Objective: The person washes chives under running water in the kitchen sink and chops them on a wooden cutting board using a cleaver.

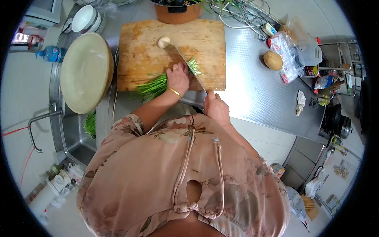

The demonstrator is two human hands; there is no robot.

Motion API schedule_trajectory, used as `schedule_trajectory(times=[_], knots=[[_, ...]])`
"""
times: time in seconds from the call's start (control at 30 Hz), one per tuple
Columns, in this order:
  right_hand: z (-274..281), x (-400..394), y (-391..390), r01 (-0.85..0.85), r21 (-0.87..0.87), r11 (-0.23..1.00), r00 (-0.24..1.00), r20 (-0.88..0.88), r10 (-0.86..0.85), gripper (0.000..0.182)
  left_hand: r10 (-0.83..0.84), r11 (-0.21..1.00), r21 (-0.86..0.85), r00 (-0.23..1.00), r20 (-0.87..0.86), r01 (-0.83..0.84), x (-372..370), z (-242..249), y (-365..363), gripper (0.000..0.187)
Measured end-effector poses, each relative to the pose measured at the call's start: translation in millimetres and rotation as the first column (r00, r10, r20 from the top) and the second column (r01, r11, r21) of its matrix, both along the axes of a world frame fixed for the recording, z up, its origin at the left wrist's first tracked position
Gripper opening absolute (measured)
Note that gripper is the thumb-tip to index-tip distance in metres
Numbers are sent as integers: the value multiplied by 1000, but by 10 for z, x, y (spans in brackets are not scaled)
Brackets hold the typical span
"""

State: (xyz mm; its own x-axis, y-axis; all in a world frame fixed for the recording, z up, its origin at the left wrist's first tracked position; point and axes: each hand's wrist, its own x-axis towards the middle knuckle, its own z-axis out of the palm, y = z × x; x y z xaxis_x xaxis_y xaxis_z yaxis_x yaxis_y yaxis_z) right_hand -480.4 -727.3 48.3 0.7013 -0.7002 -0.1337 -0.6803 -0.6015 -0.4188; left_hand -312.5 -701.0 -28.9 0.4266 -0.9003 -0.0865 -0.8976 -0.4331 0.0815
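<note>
A wooden cutting board (136, 39) lies on the metal counter. My left hand (178, 81) has its fingers curled over a bundle of green chives (152, 87), whose long ends trail to the lower left of the board. In my right hand (216, 108) is the handle of a kitchen knife (192, 69); its blade slants up and left across the board, just right of my left fingers. Cut chive pieces (193, 65) lie beside the blade. A small round pale thing (164, 42) sits near the blade's far end.
Left of the board, a large cream basin (85, 73) leans over the sink (75, 138), where more greens (90, 124) show. Behind the board stands an orange-brown pot (177, 14). A potato (272, 60) and plastic bags (285, 55) are to the right.
</note>
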Motion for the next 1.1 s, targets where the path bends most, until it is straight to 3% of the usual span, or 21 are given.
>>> schedule_trajectory(times=[0.6, 0.63, 0.7, 0.8, 0.93, 1.1], knots=[[86, 440, -224, 101, 102, 990, 992, -89, -92, 14, -99, 994, 50, 982, 160, 92, 24, -58, -6, 40], [106, 488, -267, 120, 113, 986, 988, -110, -107, 15, -100, 995, -6, 986, 132, 101, 28, -51, 5, 40], [53, 512, -340, 100, 91, 991, 993, -65, -94, 18, -104, 986, -119, 992, 76, 113, 34, -8, 22, 38], [45, 632, -460, 109, 99, 989, 992, -71, -103, 22, -125, 990, -46, 986, 108, 130, 42, 33, 27, 44], [92, 656, -463, 187, 135, 973, 981, -80, -178, 22, -194, 973, -109, 978, 78, 202, 118, 11, 78, 47], [-125, 549, -656, 156, 204, 966, 985, 42, -168, 24, -214, 965, -142, 974, 71, 222, 159, 42, 140, 53]])
